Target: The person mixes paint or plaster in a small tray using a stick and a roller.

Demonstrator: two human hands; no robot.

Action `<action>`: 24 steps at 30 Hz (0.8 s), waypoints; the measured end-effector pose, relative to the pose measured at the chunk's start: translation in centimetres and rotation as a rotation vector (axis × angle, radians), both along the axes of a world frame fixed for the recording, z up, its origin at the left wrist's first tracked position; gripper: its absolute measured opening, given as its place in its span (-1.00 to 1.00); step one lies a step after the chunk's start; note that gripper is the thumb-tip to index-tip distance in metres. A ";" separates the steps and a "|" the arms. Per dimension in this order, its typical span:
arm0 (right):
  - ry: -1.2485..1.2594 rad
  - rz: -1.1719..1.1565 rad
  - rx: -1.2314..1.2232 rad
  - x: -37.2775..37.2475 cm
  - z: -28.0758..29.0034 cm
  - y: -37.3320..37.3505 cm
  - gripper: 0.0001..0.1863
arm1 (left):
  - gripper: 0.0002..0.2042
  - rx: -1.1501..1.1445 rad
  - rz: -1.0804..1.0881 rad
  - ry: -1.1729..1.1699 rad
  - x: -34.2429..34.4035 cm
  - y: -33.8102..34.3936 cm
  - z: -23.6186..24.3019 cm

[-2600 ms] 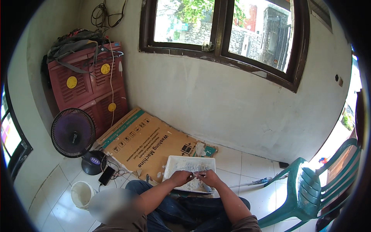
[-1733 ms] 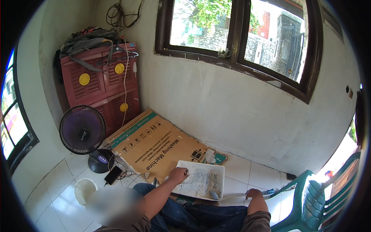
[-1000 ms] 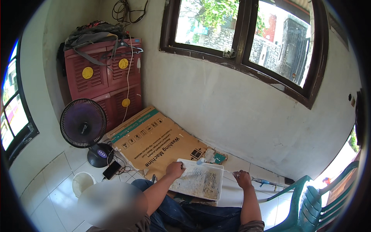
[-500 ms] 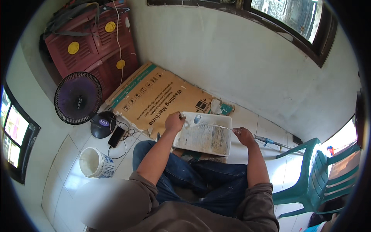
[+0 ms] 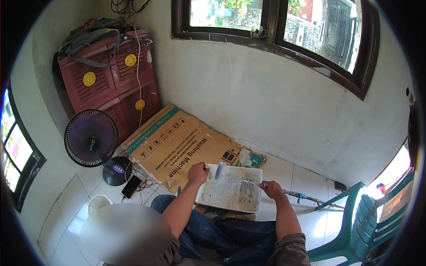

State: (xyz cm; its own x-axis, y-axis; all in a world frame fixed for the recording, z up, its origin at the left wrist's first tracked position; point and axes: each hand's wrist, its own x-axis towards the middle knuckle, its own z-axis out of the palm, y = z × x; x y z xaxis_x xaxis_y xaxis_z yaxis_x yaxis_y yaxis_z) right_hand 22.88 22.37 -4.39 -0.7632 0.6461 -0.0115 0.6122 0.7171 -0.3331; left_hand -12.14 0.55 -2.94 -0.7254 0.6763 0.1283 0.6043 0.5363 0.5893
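A white, paint-smeared tray (image 5: 211,199) lies in front of my crossed legs. My left hand (image 5: 198,174) is closed on its far left corner. In my right hand (image 5: 271,189), past the tray's right rim, is the handle of a paint roller (image 5: 220,170). Its pale, wet-looking sleeve sits by the far rim, close to my left hand, and the thin wire frame crosses the tray. A long pole (image 5: 306,197), wrapped in blue near the hand, runs out to the right from my right hand. The fingertips of my left hand are partly hidden.
Flattened cardboard (image 5: 177,142) covers the floor beyond the tray. To the left stand a fan (image 5: 91,138), a phone (image 5: 132,186) with cables and a white bucket (image 5: 100,203). A green plastic chair (image 5: 355,221) is at the right, beside the pole's end. A maroon cabinet (image 5: 106,75) fills the far corner.
The view has tilted up, showing more wall and window. The roller sleeve has turned more upright and reaches the tray's far rim. Both hands keep their holds.
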 end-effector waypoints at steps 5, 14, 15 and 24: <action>0.086 0.012 -0.029 0.2 0.4 0.3 -0.45 | -0.69 -0.034 -0.008 -0.002 -0.3 0.4 -0.1; 0.025 0.083 -0.181 1.0 0.9 0.3 -0.40 | -0.67 -0.059 0.012 -0.042 -0.3 -0.4 0.7; 0.026 0.087 -0.176 1.1 0.7 0.5 -0.40 | -0.67 -0.059 0.009 -0.038 -0.2 -0.5 0.7; 0.054 0.083 -0.108 0.3 1.1 -0.1 -0.40 | -0.72 0.053 0.023 -0.015 0.1 -0.9 1.3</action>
State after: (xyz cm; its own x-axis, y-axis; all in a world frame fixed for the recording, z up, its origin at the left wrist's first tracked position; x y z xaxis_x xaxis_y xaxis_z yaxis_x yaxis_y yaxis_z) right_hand 23.21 22.30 -3.33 -0.8155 0.5777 -0.0348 0.5310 0.7230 -0.4418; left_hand -12.00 -0.35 -1.61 -0.7428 0.6518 0.1529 0.5831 0.5177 0.6261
